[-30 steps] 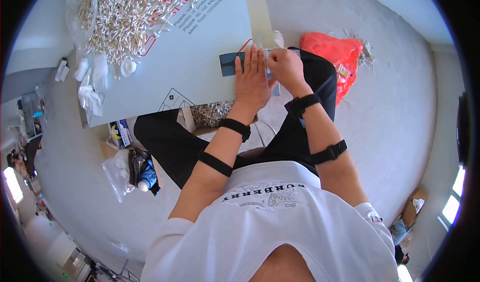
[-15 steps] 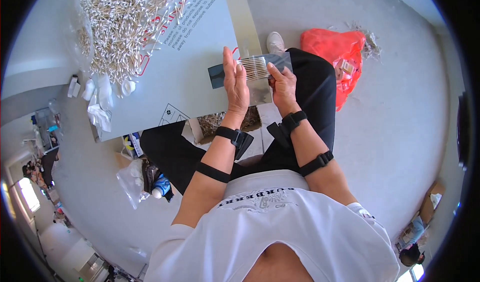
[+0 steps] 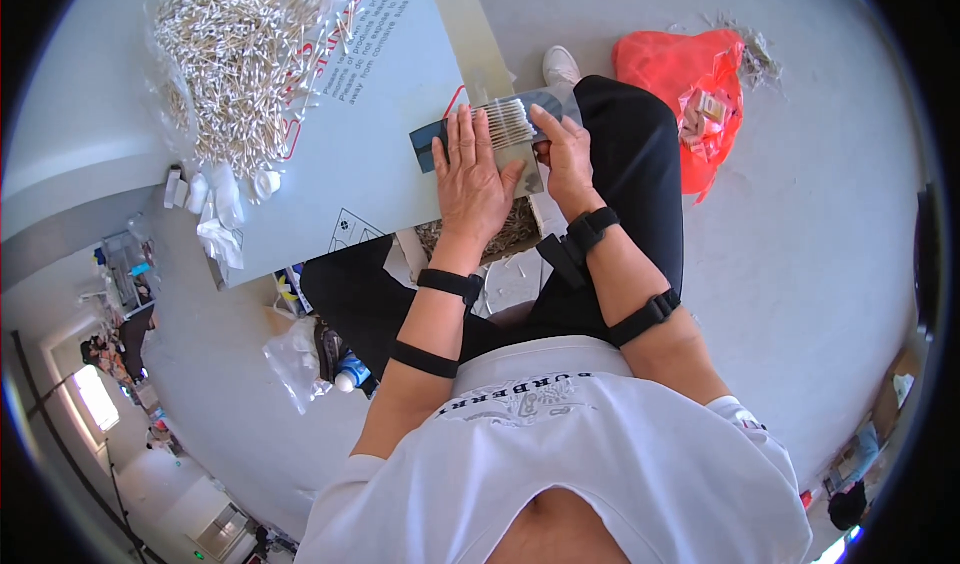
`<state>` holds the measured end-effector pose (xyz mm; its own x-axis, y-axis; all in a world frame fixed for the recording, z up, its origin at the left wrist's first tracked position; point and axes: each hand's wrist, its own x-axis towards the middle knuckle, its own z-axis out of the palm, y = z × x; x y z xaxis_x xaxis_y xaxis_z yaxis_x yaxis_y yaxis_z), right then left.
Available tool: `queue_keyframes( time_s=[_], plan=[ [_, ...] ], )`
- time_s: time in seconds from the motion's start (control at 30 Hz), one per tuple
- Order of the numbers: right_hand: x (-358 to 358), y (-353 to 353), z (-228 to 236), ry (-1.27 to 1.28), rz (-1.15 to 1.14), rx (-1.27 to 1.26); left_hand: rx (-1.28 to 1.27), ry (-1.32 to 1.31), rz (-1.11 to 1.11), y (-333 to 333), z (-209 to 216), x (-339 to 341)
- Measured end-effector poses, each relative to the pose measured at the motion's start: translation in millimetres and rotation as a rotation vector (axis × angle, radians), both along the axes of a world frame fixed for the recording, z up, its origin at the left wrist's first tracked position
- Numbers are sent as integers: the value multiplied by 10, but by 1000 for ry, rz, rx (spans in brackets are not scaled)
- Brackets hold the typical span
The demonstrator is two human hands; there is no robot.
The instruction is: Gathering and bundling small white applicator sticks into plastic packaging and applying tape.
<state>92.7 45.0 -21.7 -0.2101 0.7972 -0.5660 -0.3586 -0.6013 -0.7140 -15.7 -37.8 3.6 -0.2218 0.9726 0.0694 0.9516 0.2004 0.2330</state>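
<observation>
A row of cotton swabs [image 3: 510,124] lies side by side on a dark, flat plastic strip [image 3: 426,148] at the table's right edge. My left hand [image 3: 470,189] rests palm down over the strip and the left part of the row, its fingers stretched out. The strip's right end is gripped in my right hand [image 3: 568,159], with the thumb on top beside the swab tips and the other fingers curled, partly hidden below. At the far left of the table, a large heap of loose cotton swabs [image 3: 240,64] sits on clear plastic.
The grey sheet-covered tabletop [image 3: 370,164] extends left of my hands. Below its near edge stands an open cardboard box [image 3: 512,236] of loose swabs. White crumpled wrappings [image 3: 222,234] lie at the left corner. A red plastic bag [image 3: 650,69] is on the floor to the right.
My left hand has turned from edge-on to palm down and now covers part of the swab row. The right hand keeps hold of the strip's end. The view has shifted slightly.
</observation>
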Motion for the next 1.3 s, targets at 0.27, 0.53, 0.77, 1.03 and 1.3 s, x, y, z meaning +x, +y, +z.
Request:
queue_keyframes(
  time_s=[0.27, 0.53, 0.77, 1.03, 1.3],
  plan=[
    [-91, -27, 65, -48, -18, 216, -34, 9, -43, 0, 40, -18],
    [-72, -37, 109, -79, 12, 237, -41, 16, -42, -4, 32, -44],
    [-33, -33, 39, -9, -20, 148, 8, 9, -74, -31, -23, -91],
    [-4, -26, 41, -16, 25, 133, 54, -116, -11, -25, -42, -116],
    [-109, -4, -44, 18, -73, 151, -28, 21, 112, -75, -94, -185]
  ],
)
